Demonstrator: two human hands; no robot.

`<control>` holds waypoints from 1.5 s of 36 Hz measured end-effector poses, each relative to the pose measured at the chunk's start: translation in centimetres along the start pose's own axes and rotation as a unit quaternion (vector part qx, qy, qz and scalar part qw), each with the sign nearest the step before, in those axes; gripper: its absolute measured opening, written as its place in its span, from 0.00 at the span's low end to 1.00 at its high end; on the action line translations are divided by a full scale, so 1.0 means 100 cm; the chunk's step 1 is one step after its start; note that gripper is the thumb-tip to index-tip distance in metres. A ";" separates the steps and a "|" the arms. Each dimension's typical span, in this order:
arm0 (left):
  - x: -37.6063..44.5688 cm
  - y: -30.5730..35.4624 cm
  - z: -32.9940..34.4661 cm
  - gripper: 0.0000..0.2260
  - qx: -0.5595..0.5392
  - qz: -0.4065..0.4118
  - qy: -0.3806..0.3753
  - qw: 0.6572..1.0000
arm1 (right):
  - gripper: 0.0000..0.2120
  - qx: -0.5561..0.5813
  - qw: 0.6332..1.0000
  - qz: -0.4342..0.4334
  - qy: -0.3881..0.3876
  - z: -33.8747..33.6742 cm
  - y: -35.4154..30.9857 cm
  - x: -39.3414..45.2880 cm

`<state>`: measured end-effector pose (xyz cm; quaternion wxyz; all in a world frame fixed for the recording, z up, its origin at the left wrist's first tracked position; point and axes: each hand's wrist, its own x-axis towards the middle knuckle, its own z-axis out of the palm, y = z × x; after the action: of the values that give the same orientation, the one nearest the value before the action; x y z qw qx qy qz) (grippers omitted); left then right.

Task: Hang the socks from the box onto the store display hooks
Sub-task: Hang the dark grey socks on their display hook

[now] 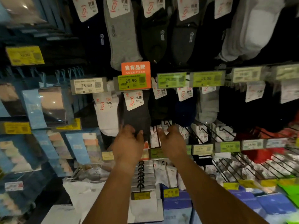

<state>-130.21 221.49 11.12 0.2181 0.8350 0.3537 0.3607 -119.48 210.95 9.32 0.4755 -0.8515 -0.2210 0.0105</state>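
Head view: plenty of socks (137, 117) were already hung on the display hooks (208, 131), so most seemed done. The left hand (127, 143) was curled against a dark sock's toe; the right hand (173, 143) was loosely cupped, nothing visibly held. No box was seen. Dim aisle, price tags (132, 81) everywhere.

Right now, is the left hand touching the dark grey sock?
Touching. The head view shows the left hand's fingertips overlapping the dark grey sock's bottom edge.

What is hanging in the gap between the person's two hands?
In the head view, between the left hand and right hand hang white-carded sock packs on a black wire display hook; details are blurred.
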 end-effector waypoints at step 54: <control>-0.664 1.063 0.679 0.19 -0.111 0.435 -0.632 0.631 | 0.24 -0.116 0.719 0.543 0.418 -1.063 0.762 -0.133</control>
<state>-65.30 94.81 3.49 0.2973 0.8848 -0.3183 -0.1657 -79.31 85.88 2.91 0.3299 -0.7919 0.5007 -0.1157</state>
